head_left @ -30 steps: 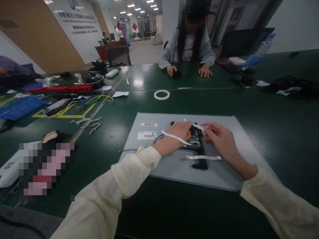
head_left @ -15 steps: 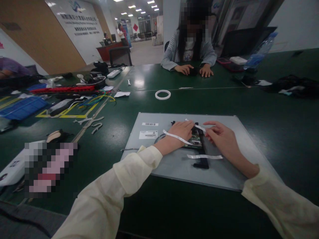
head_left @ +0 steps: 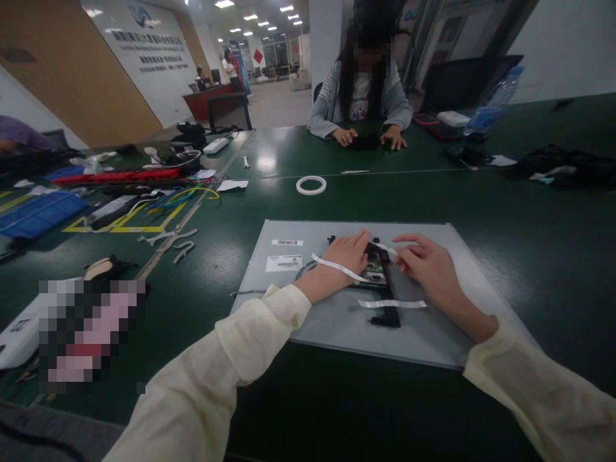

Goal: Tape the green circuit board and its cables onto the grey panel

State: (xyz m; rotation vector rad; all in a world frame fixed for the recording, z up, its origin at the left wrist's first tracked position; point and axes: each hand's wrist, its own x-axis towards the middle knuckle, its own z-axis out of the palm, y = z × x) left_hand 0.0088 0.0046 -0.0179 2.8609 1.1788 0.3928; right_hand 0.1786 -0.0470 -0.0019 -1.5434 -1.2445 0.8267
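while left hand presses circuit board, right hand pinches white tape.

Both arms reached forward in pale cream sleeves, forearms converging toward the middle. The left hand lay palm down with fingers extended and pressed flat, wrist bare below the cuff. The right hand rested just beside it, fingers curled, index finger and thumb pinched together at the tips.

1 head view, looking forward and down across green table, hands close below, room beyond.
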